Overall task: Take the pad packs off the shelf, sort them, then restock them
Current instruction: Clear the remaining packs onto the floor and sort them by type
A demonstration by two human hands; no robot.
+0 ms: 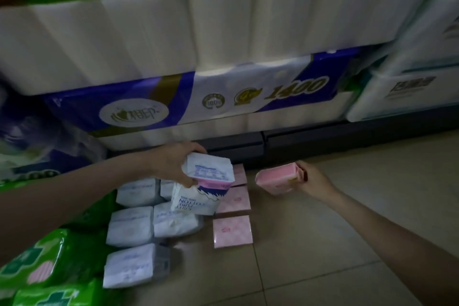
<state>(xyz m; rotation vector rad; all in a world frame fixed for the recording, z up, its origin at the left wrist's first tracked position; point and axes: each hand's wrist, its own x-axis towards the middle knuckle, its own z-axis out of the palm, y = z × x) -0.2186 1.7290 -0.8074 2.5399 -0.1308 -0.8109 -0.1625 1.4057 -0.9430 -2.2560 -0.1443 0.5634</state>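
Observation:
My left hand [173,165] grips a white pad pack with a pink edge [211,169], held just above a white "pure cotton" pack [193,200]. My right hand [314,179] holds a pink pad pack [277,177] above the floor, to the right of the piles. Several white packs [130,226] lie in rows on the floor at lower left. A column of flat pink packs [233,231] lies beside them. Green packs [37,261] sit at the bottom left corner.
Large toilet-roll bundles [173,57] fill the low shelf ahead, one with a blue "1400" wrapper [248,97]. A dark shelf base [273,144] runs along the tiled floor [323,243]. More wrapped paper goods stand at far right [409,82].

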